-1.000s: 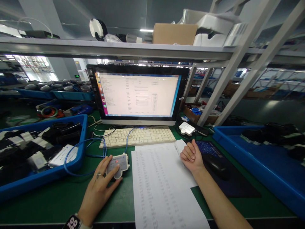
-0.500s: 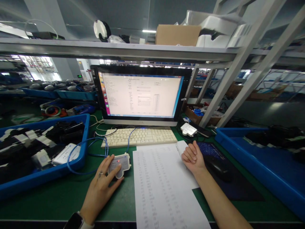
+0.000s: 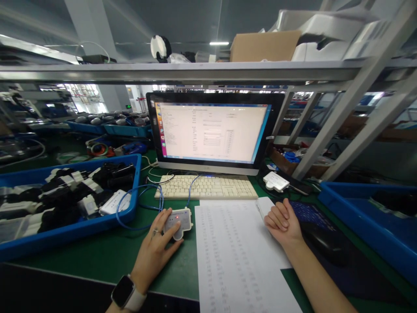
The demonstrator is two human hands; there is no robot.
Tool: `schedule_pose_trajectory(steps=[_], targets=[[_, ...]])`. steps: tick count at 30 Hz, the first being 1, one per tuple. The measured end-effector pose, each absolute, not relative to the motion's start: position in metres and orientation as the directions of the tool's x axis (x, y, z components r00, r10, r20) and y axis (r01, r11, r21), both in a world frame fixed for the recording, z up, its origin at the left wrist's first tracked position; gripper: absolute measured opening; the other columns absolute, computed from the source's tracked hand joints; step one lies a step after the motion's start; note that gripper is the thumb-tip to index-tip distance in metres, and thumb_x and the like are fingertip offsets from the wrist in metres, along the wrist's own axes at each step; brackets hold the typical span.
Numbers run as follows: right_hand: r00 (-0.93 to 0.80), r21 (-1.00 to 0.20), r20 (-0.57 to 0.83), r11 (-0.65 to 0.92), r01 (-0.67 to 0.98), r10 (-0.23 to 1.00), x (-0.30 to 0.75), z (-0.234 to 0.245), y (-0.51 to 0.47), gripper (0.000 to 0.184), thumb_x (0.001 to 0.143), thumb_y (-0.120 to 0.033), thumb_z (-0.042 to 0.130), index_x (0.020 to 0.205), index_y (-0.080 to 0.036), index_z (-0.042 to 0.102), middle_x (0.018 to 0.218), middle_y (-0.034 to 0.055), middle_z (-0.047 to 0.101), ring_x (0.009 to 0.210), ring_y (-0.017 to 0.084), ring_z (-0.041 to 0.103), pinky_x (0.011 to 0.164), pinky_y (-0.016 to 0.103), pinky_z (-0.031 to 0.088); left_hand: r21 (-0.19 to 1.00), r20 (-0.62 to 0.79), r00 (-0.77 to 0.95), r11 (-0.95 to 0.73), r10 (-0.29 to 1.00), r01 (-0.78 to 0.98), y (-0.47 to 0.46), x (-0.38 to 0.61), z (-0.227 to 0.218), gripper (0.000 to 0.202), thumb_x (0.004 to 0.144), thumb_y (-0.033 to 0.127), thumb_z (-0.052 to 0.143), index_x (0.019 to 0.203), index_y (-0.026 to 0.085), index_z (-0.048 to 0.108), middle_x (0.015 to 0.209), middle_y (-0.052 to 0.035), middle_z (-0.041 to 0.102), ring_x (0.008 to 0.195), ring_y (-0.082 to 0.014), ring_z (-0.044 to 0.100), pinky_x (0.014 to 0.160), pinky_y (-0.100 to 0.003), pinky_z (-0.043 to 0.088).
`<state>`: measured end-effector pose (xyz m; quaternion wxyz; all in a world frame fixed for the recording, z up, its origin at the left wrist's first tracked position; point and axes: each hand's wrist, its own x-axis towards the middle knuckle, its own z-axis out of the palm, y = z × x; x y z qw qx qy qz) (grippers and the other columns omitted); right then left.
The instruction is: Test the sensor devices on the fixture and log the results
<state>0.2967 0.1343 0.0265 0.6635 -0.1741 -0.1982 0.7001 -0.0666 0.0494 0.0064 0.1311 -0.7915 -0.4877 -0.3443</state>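
My left hand [image 3: 159,243] lies over a small white electronic box [image 3: 177,221] with a lit red light. Its fingers are at the box's left side, one on top, and the thumb is by the lower edge. A blue cable [image 3: 190,193] leads up from the box. Loosely curled into a fist, my right hand [image 3: 282,221] rests at the right edge of the printed paper sheets [image 3: 228,256], and nothing shows in it. Right of this hand sits a black mouse [image 3: 322,243] on a dark mouse pad [image 3: 355,269].
Behind the hands are a pale keyboard [image 3: 208,188] and a lit monitor [image 3: 208,134]. A blue bin [image 3: 138,182] of black and white parts stands left, another blue bin [image 3: 342,191] right. A second white box [image 3: 275,181] lies by the monitor. A shelf [image 3: 195,71] spans above.
The view has turned a little left, so everything sits further right in the picture. Both hands keep their places by the white box and the paper.
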Motion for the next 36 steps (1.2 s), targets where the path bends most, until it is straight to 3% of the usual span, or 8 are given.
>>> schedule_pose_trajectory(steps=[9, 18, 36], targets=[[-0.037, -0.517, -0.021, -0.042, -0.855, 0.999, 0.2952, 0.0269, 0.1350, 0.050, 0.090, -0.034, 0.053, 0.048, -0.020, 0.030, 0.031, -0.0073, 0.033, 0.024, 0.005, 0.026, 0.028, 0.019, 0.022, 0.135, 0.665, 0.268, -0.465, 0.697, 0.875, 0.0461, -0.0635, 0.0098, 0.032, 0.081, 0.022, 0.061, 0.113, 0.020, 0.057, 0.139, -0.0137, 0.039, 0.130, -0.0324, 0.036, 0.098, -0.050, 0.045], [-0.072, -0.513, 0.010, -0.057, -0.857, 0.997, 0.2950, 0.0275, 0.1341, 0.047, 0.080, -0.030, 0.068, 0.047, -0.020, 0.036, 0.032, -0.0069, 0.037, 0.025, 0.005, 0.033, 0.027, 0.019, 0.027, 0.155, 0.652, 0.262, -0.464, 0.712, 0.872, 0.0469, -0.0647, 0.0047, 0.034, 0.080, 0.021, 0.062, 0.113, 0.021, 0.056, 0.142, -0.0126, 0.035, 0.131, -0.0327, 0.032, 0.099, -0.051, 0.043], [-0.078, -0.511, 0.011, -0.061, -0.857, 0.997, 0.2965, 0.0241, 0.1356, 0.046, 0.084, -0.031, 0.063, 0.048, -0.020, 0.035, 0.032, -0.0071, 0.037, 0.025, 0.004, 0.032, 0.028, 0.019, 0.025, 0.164, 0.631, 0.271, -0.466, 0.727, 0.869, 0.0464, -0.0648, 0.0062, 0.035, 0.081, 0.022, 0.061, 0.115, 0.021, 0.054, 0.142, -0.0132, 0.033, 0.131, -0.0332, 0.031, 0.099, -0.053, 0.042]])
